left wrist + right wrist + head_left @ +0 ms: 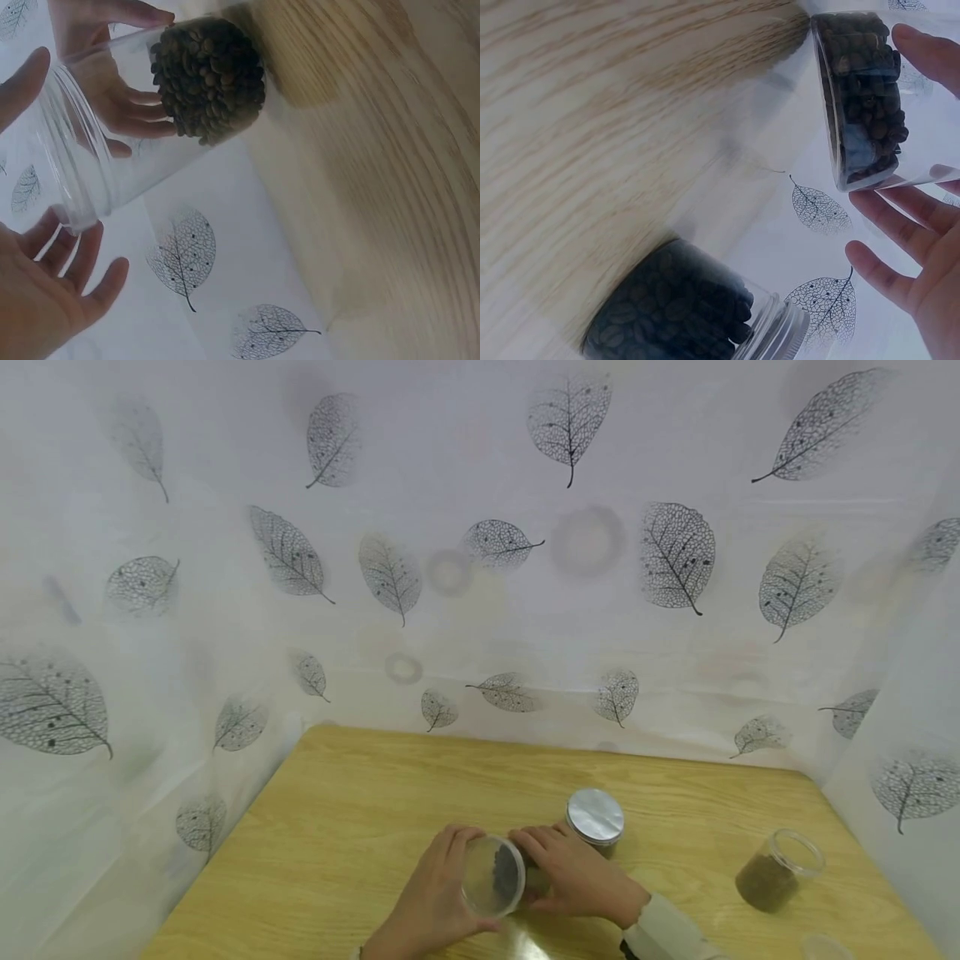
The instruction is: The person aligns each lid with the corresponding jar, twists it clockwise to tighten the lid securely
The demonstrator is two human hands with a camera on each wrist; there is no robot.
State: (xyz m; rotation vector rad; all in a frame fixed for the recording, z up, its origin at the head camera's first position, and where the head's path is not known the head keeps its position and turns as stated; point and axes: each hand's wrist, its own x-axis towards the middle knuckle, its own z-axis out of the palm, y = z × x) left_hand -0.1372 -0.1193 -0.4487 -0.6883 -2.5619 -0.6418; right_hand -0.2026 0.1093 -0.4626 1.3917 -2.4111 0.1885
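No readable text, label, brand, number or sign in any of the three views.
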